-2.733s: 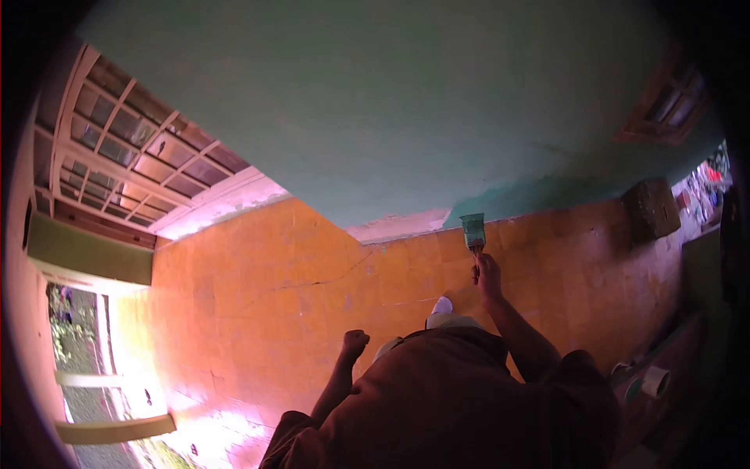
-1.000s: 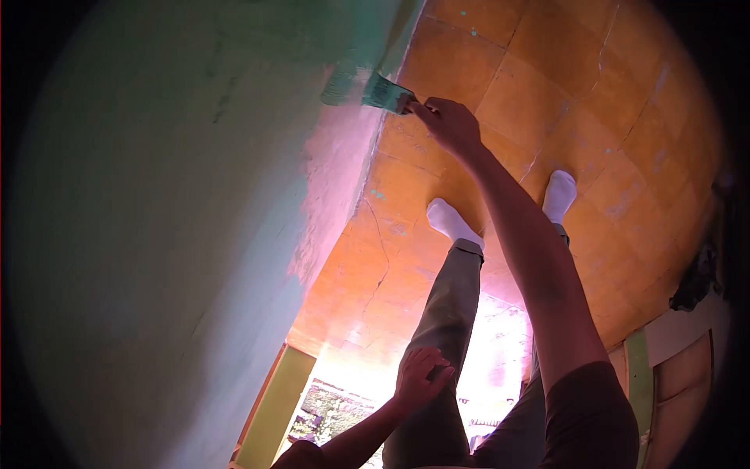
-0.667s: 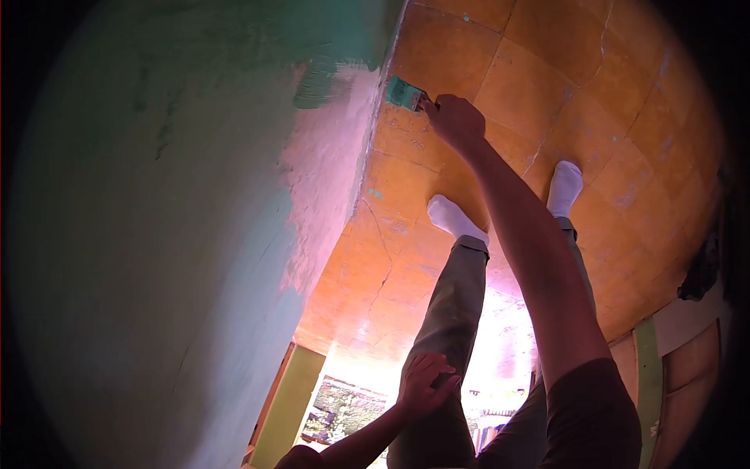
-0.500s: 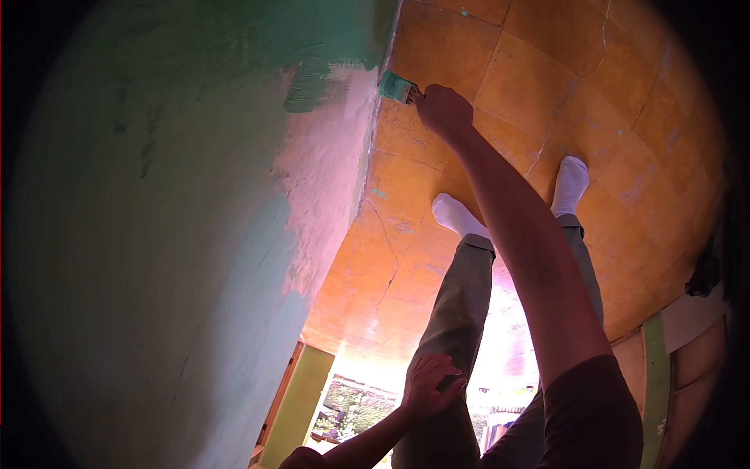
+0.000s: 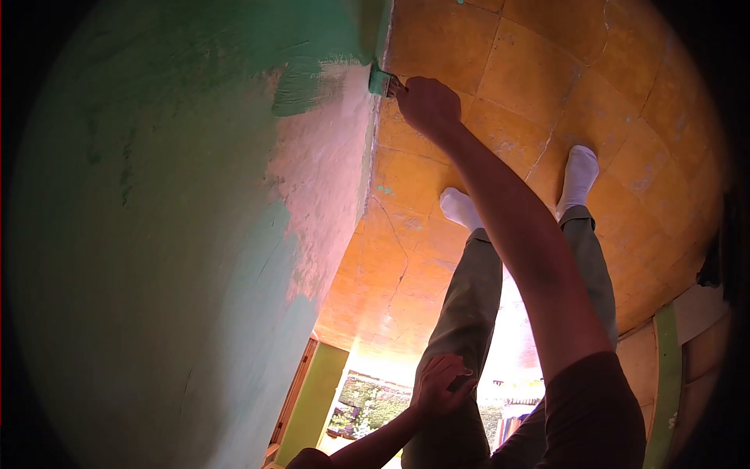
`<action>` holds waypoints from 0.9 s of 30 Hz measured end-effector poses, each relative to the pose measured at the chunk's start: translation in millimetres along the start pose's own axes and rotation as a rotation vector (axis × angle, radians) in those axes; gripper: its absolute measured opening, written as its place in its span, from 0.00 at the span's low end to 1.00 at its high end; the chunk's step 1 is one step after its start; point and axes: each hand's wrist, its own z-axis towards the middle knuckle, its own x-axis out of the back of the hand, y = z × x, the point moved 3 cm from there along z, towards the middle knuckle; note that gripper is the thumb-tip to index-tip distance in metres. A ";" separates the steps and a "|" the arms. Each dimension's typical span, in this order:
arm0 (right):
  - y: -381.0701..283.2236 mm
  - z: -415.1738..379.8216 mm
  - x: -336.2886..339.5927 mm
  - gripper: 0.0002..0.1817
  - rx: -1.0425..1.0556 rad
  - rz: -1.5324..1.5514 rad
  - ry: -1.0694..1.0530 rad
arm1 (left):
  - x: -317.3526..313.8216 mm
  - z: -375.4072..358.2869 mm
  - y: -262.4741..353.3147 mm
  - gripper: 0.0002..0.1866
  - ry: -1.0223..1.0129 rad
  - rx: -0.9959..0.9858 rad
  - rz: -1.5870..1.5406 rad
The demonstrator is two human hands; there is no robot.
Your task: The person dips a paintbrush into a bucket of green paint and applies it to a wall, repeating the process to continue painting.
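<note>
My right hand [image 5: 430, 103] is closed round the handle of a flat paintbrush [image 5: 380, 82]. Green paint covers its bristles, which press against the bottom of the wall [image 5: 195, 234] where it meets the floor. Beside the brush is a bare pinkish patch [image 5: 324, 156] of wall, with fresh green strokes along its upper edge. Lower down, my left hand [image 5: 441, 384] is in front of my trouser leg, fingers curled around a small dark shape that I cannot make out.
Orange floor tiles [image 5: 523, 70], cracked and spotted with green paint, stretch to the right. My feet in white socks [image 5: 578, 173] stand on them. A bright doorway with a green frame [image 5: 316, 399] is at the bottom, with plants beyond. Something dark [image 5: 709, 266] is at the right edge.
My right hand has moved the paintbrush left, from the floor edge onto the base of the wall. My left hand keeps its pose on the leg; the view has shifted slightly.
</note>
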 end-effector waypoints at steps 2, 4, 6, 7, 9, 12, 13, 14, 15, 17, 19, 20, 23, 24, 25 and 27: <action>9.8 -11.6 6.9 0.21 0.058 0.105 -0.062 | 0.2 0.0 3.1 0.12 -0.003 0.003 -0.001; 28.3 -7.7 2.8 0.21 0.039 0.086 -0.029 | 0.7 1.8 4.0 0.12 -0.006 -0.001 0.003; 37.9 1.4 -13.5 0.22 0.017 0.076 -0.003 | -1.0 1.9 4.4 0.12 -0.009 0.003 0.014; 37.4 8.5 -18.6 0.22 0.013 0.057 0.047 | -1.1 1.9 4.4 0.12 -0.010 0.007 0.024; 30.2 13.2 -23.7 0.22 0.009 0.047 0.096 | -1.1 2.3 4.5 0.12 -0.008 0.009 0.030; 2.2 1.3 -5.0 0.21 0.035 0.027 0.038 | -0.8 3.9 6.6 0.12 0.004 0.002 0.036; -2.3 -11.4 4.3 0.21 0.057 0.053 0.021 | -1.5 4.3 7.9 0.12 0.009 -0.003 0.039; -6.7 -25.1 13.6 0.20 0.078 0.077 0.005 | -1.4 4.4 8.6 0.12 0.008 -0.007 0.036; -11.2 -39.7 25.4 0.20 0.078 0.074 0.008 | -1.5 5.0 9.1 0.12 -0.007 0.002 0.036; -23.1 -72.0 46.5 0.20 0.180 0.170 0.029 | -2.5 6.7 10.4 0.12 -0.025 0.010 0.037; -31.5 -99.2 58.2 0.22 0.249 0.293 0.135 | -1.3 8.2 12.9 0.12 -0.015 -0.005 0.049; -35.6 -114.0 67.3 0.20 0.345 0.394 0.195 | -0.6 8.6 14.5 0.12 -0.017 -0.005 0.052; -47.9 -144.5 89.0 0.07 0.650 0.791 0.271 | 0.1 12.1 18.7 0.12 -0.025 -0.002 0.060; -51.3 -144.1 87.9 0.06 0.732 0.883 0.273 | 0.7 12.9 19.7 0.12 -0.022 -0.008 0.065; -54.3 -141.8 86.7 0.06 0.814 0.976 0.273 | 1.8 13.5 20.3 0.12 -0.018 -0.013 0.071; -56.7 -123.2 79.7 0.07 0.807 0.832 0.274 | 0.9 12.9 19.4 0.12 -0.010 -0.012 0.071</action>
